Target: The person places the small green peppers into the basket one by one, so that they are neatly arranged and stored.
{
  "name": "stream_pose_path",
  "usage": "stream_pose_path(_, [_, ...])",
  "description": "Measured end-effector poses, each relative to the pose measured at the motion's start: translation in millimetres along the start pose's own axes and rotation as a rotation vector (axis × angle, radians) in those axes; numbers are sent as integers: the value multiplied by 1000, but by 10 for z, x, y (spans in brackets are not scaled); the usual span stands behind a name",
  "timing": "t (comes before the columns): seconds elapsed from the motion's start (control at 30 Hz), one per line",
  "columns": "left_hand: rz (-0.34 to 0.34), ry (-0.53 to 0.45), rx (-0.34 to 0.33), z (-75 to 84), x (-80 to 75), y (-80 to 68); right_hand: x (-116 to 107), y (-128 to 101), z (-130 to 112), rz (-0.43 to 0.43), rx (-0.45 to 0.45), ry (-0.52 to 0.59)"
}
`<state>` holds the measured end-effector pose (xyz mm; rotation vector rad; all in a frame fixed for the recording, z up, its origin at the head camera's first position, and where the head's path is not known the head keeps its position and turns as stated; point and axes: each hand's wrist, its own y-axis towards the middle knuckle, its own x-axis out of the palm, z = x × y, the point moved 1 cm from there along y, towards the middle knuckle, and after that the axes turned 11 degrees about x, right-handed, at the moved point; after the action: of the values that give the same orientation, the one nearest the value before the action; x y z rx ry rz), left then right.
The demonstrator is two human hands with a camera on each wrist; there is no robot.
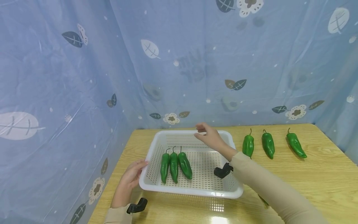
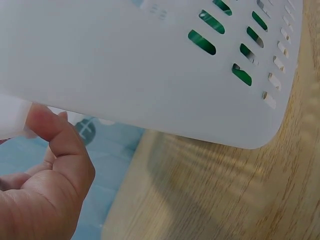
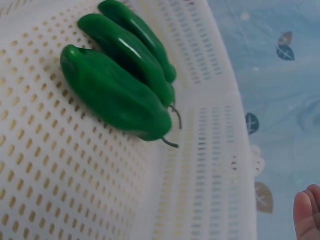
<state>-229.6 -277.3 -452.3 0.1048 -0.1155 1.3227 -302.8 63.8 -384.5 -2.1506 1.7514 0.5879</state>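
Observation:
A white perforated plastic basket (image 1: pixel 201 195) stands on the table. Three green peppers (image 1: pixel 174 167) lie side by side at its left, stems toward the back; the right wrist view shows these peppers (image 3: pixel 117 95) up close. My left hand (image 1: pixel 131 175) grips the basket's left rim, its thumb over the edge. From the left wrist view, the bent fingers (image 2: pixel 67 145) are seen at the rim, beside the basket's outer wall (image 2: pixel 125 85). Above the basket's back right part hovers my right hand (image 1: pixel 210 137), fingers loosely bent, with nothing held.
Right of the basket, three more green peppers (image 1: pixel 268 145) are spaced out on the wooden table (image 1: pixel 321 174). A slim greenish-brown piece (image 1: pixel 263 201) shows partly from under the right sleeve (image 1: pixel 268 183). A blue patterned curtain (image 1: pixel 179 68) hangs behind and at the left.

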Motion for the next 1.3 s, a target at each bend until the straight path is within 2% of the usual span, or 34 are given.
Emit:
stream_pose_path(0.5, [11, -3, 1, -4, 6, 15, -489, -185, 146, 88, -63, 66])
stream_pose_path(0.9, [-4, -13, 12, -4, -4, 17, -724, -426, 311, 143, -28, 75])
stream_pose_path(1.07, [12, -12, 4, -1, 8, 16, -804, -493, 409, 183, 5, 56])
stream_pose_path(1.3, [25, 2, 0, -22, 5, 7, -967, -629, 530, 191, 30, 26])
